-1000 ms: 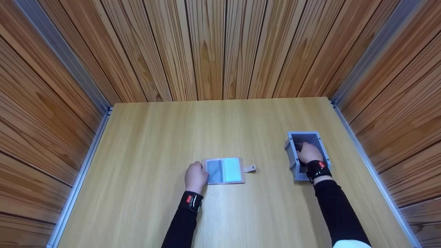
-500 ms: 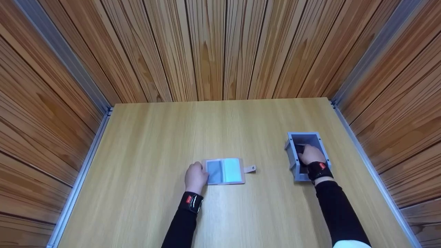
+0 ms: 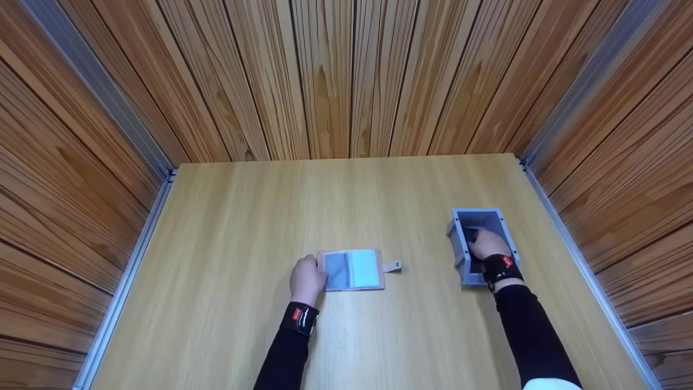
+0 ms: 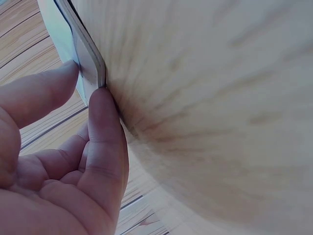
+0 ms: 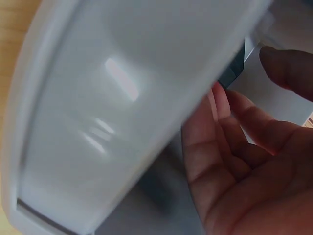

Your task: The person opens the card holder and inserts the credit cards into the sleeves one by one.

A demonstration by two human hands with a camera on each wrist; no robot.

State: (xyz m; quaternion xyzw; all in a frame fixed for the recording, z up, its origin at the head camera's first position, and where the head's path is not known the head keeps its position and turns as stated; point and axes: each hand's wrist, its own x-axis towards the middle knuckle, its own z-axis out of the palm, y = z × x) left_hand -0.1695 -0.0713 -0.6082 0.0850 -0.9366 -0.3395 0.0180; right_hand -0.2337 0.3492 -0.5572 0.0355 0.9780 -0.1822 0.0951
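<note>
A small card holder (image 3: pixel 352 269) with a pinkish cover, clear sleeves and a snap strap (image 3: pixel 392 266) lies opened flat on the table. My left hand (image 3: pixel 307 279) pinches its left edge; in the left wrist view the thumb (image 4: pixel 51 90) is on the sleeve side and a finger is against the cover's edge. My right hand (image 3: pixel 489 245) is down inside a grey bin (image 3: pixel 459 254). The right wrist view shows its thumb (image 5: pixel 286 68) apart from the loosely bent fingers. A dark flat-sided thing (image 5: pixel 234 68) shows by those fingertips, mostly hidden by the bin wall.
The wood-coloured table (image 3: pixel 243 216) is bounded by metal rails (image 3: pixel 124 279) and wood-plank walls (image 3: pixel 325 81) at the back and both sides. The bin stands near the right rail.
Within the bin, my right hand has shifted slightly, and the dark thing beside it shows less and sits lower. The left hand and card holder have stayed put.
</note>
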